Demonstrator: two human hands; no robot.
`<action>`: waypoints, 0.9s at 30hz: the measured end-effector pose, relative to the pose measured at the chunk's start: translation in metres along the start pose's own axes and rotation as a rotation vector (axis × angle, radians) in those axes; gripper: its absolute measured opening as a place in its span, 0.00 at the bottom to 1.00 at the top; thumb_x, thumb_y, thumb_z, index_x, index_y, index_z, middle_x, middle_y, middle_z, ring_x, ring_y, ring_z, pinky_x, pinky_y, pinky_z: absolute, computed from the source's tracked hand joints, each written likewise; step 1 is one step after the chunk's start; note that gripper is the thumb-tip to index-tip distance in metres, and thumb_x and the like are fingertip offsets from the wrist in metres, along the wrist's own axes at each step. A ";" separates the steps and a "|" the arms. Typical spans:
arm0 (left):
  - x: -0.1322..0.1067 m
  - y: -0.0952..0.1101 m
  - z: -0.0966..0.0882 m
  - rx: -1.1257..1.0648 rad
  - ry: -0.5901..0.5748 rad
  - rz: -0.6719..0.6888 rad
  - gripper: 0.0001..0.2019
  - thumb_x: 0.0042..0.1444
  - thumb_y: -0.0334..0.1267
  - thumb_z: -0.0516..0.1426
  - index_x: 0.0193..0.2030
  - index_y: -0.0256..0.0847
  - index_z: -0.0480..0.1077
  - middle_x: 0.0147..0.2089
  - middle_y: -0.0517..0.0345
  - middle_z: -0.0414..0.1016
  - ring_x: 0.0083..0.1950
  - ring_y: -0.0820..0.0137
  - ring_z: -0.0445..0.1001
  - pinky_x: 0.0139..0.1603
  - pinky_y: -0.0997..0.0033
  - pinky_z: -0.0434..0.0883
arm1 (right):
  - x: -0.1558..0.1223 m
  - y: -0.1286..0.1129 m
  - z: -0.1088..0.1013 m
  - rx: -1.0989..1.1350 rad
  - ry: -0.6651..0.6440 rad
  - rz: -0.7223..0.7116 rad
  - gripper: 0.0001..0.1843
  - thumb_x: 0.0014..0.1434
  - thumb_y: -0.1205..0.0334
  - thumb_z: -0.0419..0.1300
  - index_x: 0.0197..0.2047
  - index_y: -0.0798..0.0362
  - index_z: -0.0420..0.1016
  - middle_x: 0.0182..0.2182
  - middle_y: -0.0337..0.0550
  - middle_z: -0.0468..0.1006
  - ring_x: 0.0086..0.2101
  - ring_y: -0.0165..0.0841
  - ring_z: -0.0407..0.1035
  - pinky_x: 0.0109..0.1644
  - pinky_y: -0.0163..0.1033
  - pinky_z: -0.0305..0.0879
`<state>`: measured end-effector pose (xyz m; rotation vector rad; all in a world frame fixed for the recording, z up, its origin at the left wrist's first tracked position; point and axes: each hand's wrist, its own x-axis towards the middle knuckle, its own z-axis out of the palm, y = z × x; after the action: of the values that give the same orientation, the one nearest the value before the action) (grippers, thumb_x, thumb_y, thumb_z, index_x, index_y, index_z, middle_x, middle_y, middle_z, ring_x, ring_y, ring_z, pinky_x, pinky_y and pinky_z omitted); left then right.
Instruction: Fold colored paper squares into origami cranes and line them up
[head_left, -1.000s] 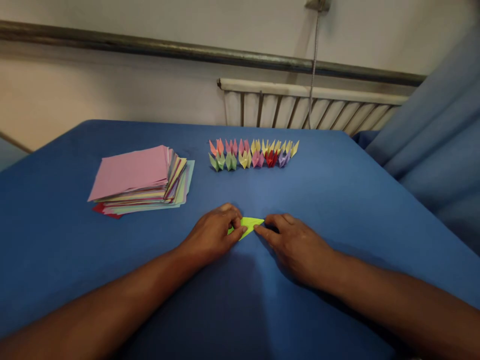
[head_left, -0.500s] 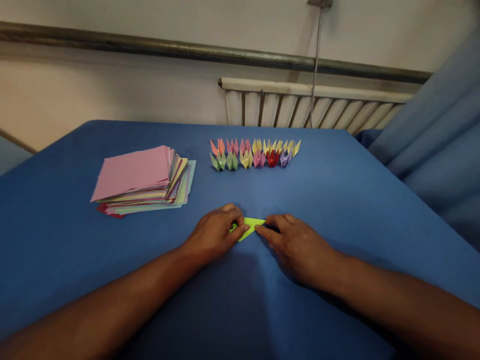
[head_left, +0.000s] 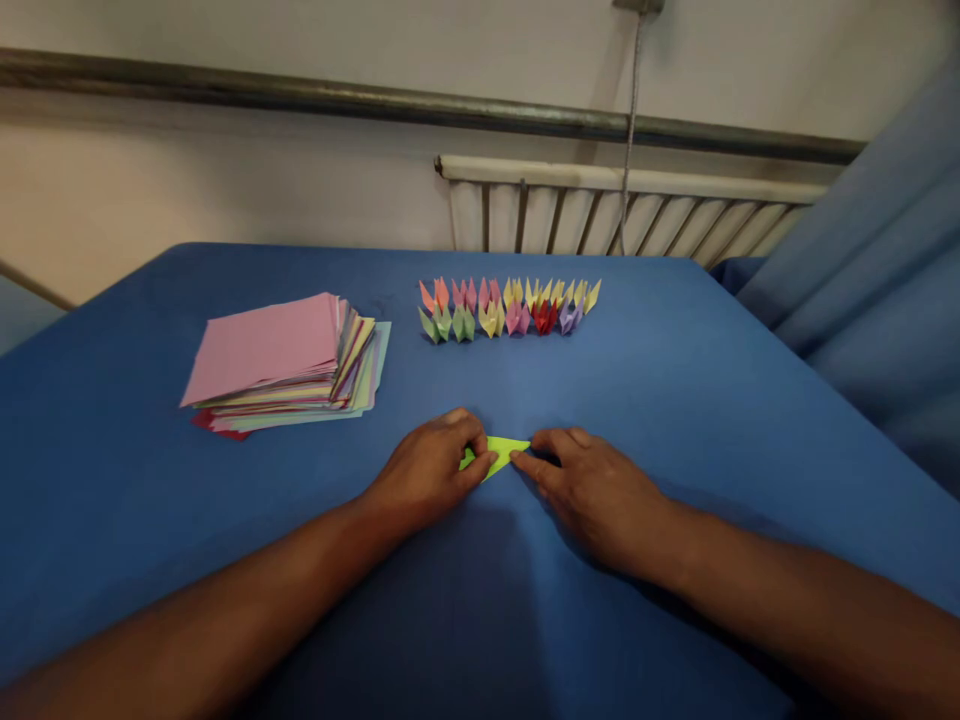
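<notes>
A small folded piece of bright yellow-green paper [head_left: 505,452] lies on the blue table, its pointed end toward the right. My left hand [head_left: 435,462] is closed on its left part, thumb on top and fingers curled, so that part is mostly hidden. At the pointed end, my right hand [head_left: 596,490] holds the tip between thumb and index finger. Beyond the hands, several folded paper cranes [head_left: 517,318] stand in two rows, coloured orange, pink, yellow, green, red and purple.
To the left sits a thick, uneven stack of coloured paper sheets [head_left: 266,345], pink on top. The blue table [head_left: 675,400] reaches back toward a wall with a metal pipe [head_left: 360,98] and a white radiator [head_left: 585,205]. A blue curtain [head_left: 892,260] hangs at the right.
Both hands stay almost in the same place on the yellow-green paper. The left thumb has shifted very slightly, covering a little more of the paper's lower edge.
</notes>
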<state>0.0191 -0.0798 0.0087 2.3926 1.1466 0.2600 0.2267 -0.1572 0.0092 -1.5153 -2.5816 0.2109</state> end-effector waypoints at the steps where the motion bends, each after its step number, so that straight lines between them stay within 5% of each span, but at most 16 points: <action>1: 0.000 0.000 0.000 0.002 0.000 0.002 0.06 0.58 0.40 0.53 0.34 0.40 0.67 0.36 0.59 0.69 0.36 0.69 0.68 0.35 0.70 0.63 | 0.000 0.000 0.000 0.000 0.004 0.005 0.19 0.65 0.68 0.48 0.57 0.49 0.67 0.46 0.49 0.71 0.43 0.39 0.64 0.47 0.44 0.63; 27: 0.001 -0.001 0.001 -0.013 0.016 0.003 0.07 0.57 0.40 0.54 0.33 0.41 0.67 0.36 0.59 0.70 0.36 0.69 0.69 0.37 0.70 0.64 | 0.001 0.008 -0.003 -0.043 -0.008 0.013 0.18 0.64 0.63 0.52 0.57 0.50 0.69 0.48 0.49 0.71 0.44 0.40 0.64 0.46 0.46 0.63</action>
<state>0.0193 -0.0791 0.0078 2.3857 1.1449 0.2872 0.2337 -0.1528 0.0112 -1.5494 -2.5990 0.1640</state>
